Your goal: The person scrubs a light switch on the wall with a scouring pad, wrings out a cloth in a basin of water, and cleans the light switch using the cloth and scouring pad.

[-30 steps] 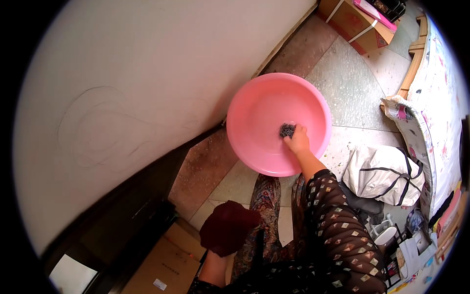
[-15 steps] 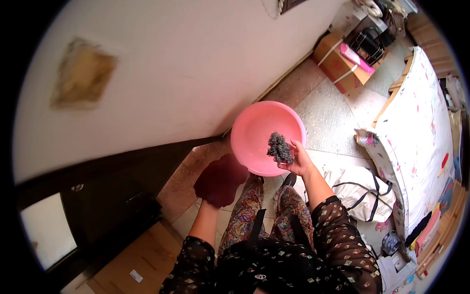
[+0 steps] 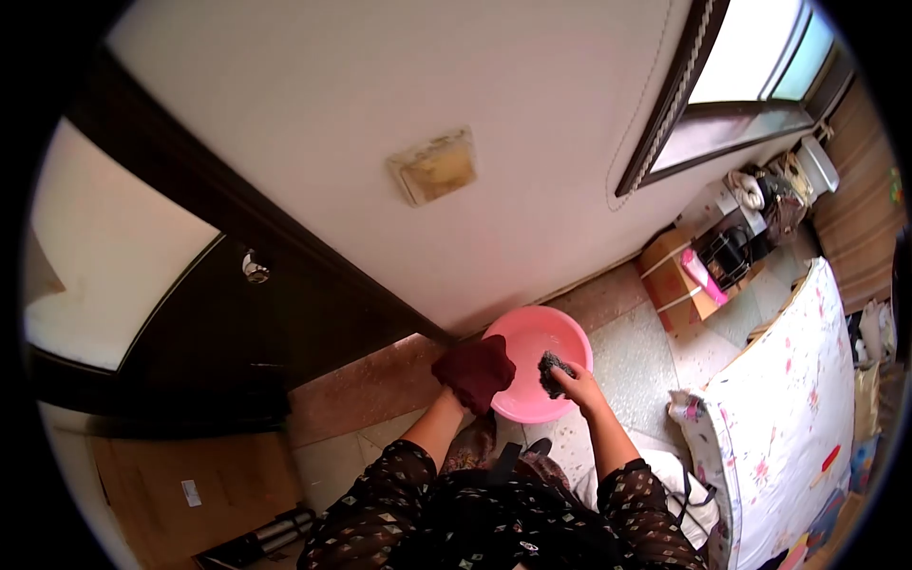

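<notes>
Scourer [image 3: 550, 374] in right hand [image 3: 576, 384] (maroon cloth [image 3: 477, 367] over left hand [image 3: 457, 400])

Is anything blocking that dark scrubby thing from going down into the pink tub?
Nothing visible is in the way. The right hand holds the dark scrubber, seemingly right above the pink tub; the maroon cloth is off to the left side.

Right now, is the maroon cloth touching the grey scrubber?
Apart. The head view shows it: a strip of the pink basin shows between the maroon cloth and the grey scrubber in the right hand.
</notes>
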A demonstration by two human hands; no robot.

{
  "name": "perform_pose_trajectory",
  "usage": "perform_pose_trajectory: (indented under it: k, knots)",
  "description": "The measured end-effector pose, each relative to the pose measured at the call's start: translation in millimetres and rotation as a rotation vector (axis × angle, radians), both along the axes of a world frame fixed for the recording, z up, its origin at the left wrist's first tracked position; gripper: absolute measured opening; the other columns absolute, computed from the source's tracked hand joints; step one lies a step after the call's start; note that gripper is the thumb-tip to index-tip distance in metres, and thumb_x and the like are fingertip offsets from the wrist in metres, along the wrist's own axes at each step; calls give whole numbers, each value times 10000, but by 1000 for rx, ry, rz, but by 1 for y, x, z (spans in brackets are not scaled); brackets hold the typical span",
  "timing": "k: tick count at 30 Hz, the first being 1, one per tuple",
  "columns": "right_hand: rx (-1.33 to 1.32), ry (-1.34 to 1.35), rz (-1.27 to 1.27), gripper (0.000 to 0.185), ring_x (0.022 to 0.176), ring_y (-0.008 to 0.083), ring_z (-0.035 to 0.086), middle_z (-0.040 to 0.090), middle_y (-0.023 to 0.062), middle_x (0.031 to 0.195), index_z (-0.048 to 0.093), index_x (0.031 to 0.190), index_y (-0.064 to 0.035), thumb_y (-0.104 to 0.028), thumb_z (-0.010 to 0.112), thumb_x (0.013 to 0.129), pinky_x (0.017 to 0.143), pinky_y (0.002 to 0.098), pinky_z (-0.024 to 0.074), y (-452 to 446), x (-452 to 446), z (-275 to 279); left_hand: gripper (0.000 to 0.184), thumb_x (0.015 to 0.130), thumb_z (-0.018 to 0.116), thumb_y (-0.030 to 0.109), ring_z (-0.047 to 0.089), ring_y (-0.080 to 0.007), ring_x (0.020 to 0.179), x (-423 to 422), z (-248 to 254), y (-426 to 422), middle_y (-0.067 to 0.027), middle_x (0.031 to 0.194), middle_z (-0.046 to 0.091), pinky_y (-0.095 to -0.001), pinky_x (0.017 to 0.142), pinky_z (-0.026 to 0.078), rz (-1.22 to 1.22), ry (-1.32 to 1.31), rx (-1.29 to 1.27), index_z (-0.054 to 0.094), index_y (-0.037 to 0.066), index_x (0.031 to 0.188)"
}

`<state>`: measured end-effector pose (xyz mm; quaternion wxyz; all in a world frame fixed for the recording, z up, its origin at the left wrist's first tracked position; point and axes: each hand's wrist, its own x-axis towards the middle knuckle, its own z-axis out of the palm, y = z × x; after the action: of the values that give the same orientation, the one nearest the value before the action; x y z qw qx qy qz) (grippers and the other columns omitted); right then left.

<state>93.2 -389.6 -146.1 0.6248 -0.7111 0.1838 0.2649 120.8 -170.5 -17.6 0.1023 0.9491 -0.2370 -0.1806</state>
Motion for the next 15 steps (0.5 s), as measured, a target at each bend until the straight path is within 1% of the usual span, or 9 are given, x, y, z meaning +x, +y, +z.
perform_pose_trajectory:
  k: [1,3,5,6,8,10,12,14,15]
  knots:
    - [38,-52,5,385,671,100,568,624,41,813,576,1072,9,-287,611,828,566,238,442,6,2,13,157,692,582,183,603,-312,842,-1,21,-5,-151,926,575,-392,697,480,59,82,66,628,79,800]
    - [143,-98,28,401,780,105,572,608,50,952,516,1166,10,-268,558,879,665,243,463,18,7,34,177,704,584,206,603,-311,838,-1,-14,-7,-153,949,575,-391,707,481,24,-13,5,623,83,825]
    - [257,-163,37,425,784,107,564,604,52,975,514,1181,2,-275,576,864,642,233,457,32,11,74,199,716,586,230,603,-310,834,-3,-36,-11,-154,972,574,-391,716,482,-16,-102,-50,619,87,851]
    - [377,-219,37,451,788,109,557,600,54,999,512,1195,-6,-282,593,848,620,223,450,40,15,94,207,774,557,245,587,-261,879,-3,-39,-15,-126,1000,574,-357,751,484,436,272,-455,614,105,916]
    - [394,-274,117,437,853,102,544,587,59,1004,502,1205,-4,-266,572,862,664,223,447,49,23,124,218,833,528,260,571,-212,923,7,-66,-6,-99,1028,573,-323,787,486,881,645,-874,610,123,980]
    - [382,-289,256,426,880,103,543,579,41,1025,470,1218,10,-250,548,888,764,248,446,58,34,147,297,922,410,295,549,-181,952,25,-85,18,-79,1058,577,-307,844,466,355,931,-1940,561,81,1060]
    - [183,-310,291,430,846,94,543,589,37,973,478,1214,-2,-252,565,874,721,226,448,67,48,155,302,925,386,259,564,-209,934,42,-31,17,-94,997,601,-346,855,469,264,1251,-2213,543,54,1082]
    - [230,-343,232,421,836,90,543,592,39,967,490,1197,5,-249,572,871,711,217,446,76,57,181,296,920,388,247,573,-218,915,56,-6,19,-101,1004,598,-350,835,478,180,1176,-2225,547,45,1067]
    - [236,-392,221,412,795,81,540,592,32,942,502,1181,3,-245,585,863,663,212,441,79,63,190,299,920,385,249,575,-217,904,63,4,20,-106,1001,598,-342,815,484,319,1113,-2190,551,38,1050]
